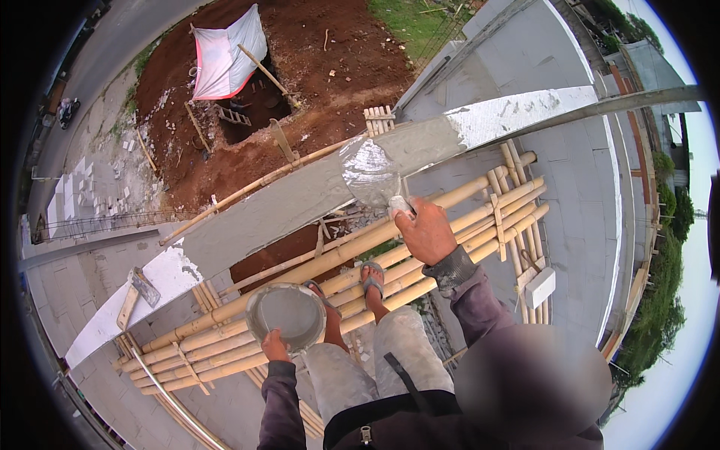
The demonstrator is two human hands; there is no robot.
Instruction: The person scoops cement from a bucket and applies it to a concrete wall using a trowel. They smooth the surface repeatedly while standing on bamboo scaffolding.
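My right hand is closed on the pale handle of a trowel, whose wide, wet, shiny blade lies against the grey mortar coated along a long white-edged ledge. My left hand grips the near rim of a round bucket holding smooth grey mortar. At the ledge's left end lies another flat tool with wood and grey metal. My sandalled feet stand on bamboo poles just below the ledge.
Grey block walls flank both sides, with a white block on the right scaffold. Below are red soil, a pit under a tarp, and stacked pale blocks. A person on a motorbike is on the road.
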